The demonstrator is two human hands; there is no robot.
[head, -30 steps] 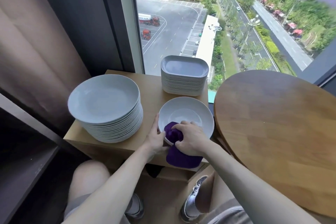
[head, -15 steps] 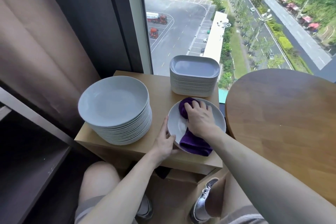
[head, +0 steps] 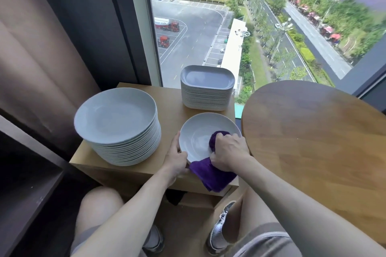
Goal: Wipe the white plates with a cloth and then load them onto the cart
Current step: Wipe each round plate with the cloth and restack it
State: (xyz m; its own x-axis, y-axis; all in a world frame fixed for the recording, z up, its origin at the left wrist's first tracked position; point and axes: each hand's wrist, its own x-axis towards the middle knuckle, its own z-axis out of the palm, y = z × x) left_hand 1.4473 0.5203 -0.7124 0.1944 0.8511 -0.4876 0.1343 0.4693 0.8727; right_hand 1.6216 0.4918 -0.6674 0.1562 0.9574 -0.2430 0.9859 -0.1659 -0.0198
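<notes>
Wooden stand [head: 171, 100] by window [head: 198, 27]: noted round stack [head: 117, 117] left, square stack [head: 206, 87] far. Found plate [head: 196, 131] at near right corner, rim gripped by left hand [head: 175, 158], probably against sliding. Saw cloth [head: 211, 175] bunched in right hand [head: 227, 150], pressed into plate for wiping.

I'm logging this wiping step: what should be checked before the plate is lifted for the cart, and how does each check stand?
1. Left hand grips the plate by its rim: ok.
2. Right hand holds the purple cloth on the plate: ok.
3. Plate wiped all over: cannot tell.
4. Plate clear of the round stack and square stack: ok.
5. Room on the cart: cannot tell.
</notes>
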